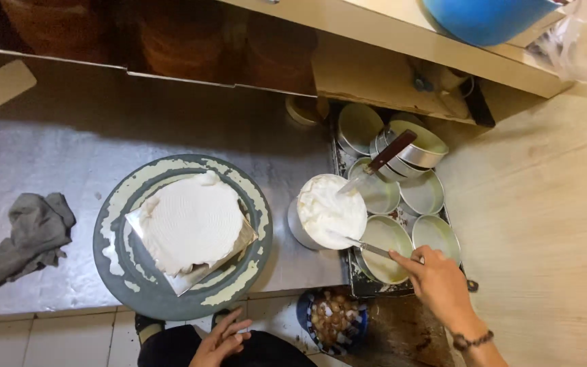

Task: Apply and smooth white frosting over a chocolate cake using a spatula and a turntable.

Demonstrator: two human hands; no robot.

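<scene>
The person is standing at the metal table [69,136] and loading up with cream; the right hand [439,282] is gripping the handle of a long flat knife [368,248], and the tip of that knife is dipping into the white cream in the metal pot [326,212]; the pot is sitting near the table's right edge, just beside a tray of round tins [402,204]; a second knife with a brown handle [383,160] is resting in the pot too, leaning up toward the stacked tins.

The left hand [222,340] is holding nothing; it is lying loose and open low down, near the person's lap, well apart from the cake.

The cake [190,221] is sitting on a square board on the round grey turntable [130,272], to the left of the pot; its top is already white with fine rings in it; the turntable rim is smeared with dried cream; I am guessing the step in hand is scooping cream to spread.

The next move, I am thinking, is calling for a good lump on the blade, lifted level so nothing is dripping on the way across to the cake.

A grey rag [25,238] is lying crumpled far left; a small bowl of brown bits [334,319] is sitting below the table edge.
</scene>
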